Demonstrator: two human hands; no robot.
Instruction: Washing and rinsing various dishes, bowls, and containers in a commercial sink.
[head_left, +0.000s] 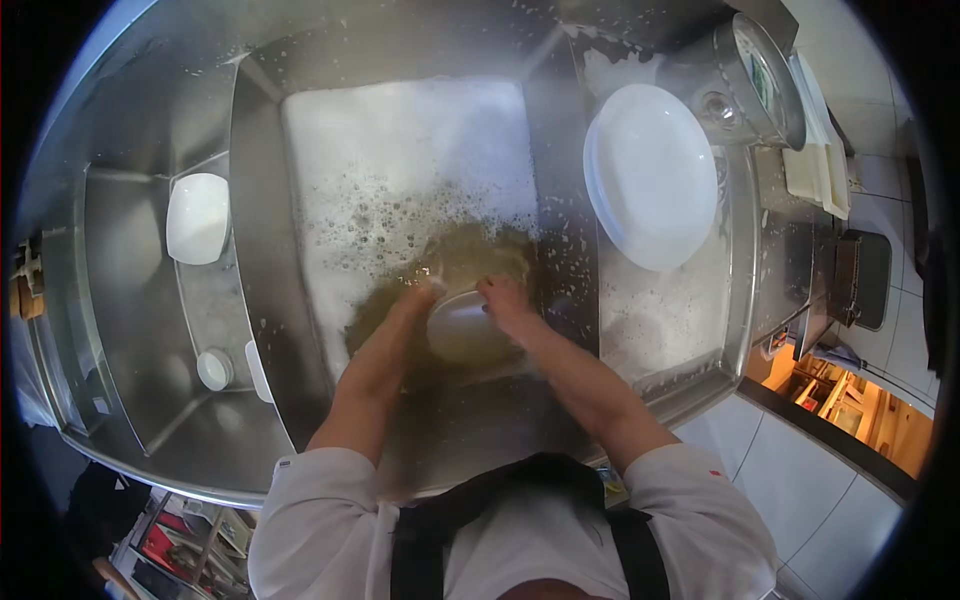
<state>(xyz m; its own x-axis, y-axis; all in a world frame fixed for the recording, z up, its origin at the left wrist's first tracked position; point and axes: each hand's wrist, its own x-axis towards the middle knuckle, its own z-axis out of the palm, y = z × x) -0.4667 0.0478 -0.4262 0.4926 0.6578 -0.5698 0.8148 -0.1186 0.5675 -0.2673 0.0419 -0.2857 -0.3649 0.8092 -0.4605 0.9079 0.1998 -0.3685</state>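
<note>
In the middle basin of a steel sink (259, 225), a white plate (463, 330) lies partly under cloudy brownish water. My right hand (506, 298) grips the plate at its upper right rim. At its upper left edge is my left hand (427, 291), with wet glints and some white around the fingers. Whether that white is foam or a held scrubber cannot be told, and the left fingers are partly hidden. White suds (405, 135) cover the far part of the water and break into bubbles near my hands.
Large oval white platters (652, 176) are stacked on the right drainboard (660, 322), beside a metal container (750, 82). In the left basin (135, 300) sit a squarish white dish (198, 219) and small round dishes (215, 370). Steel dividers (262, 300) separate the basins.
</note>
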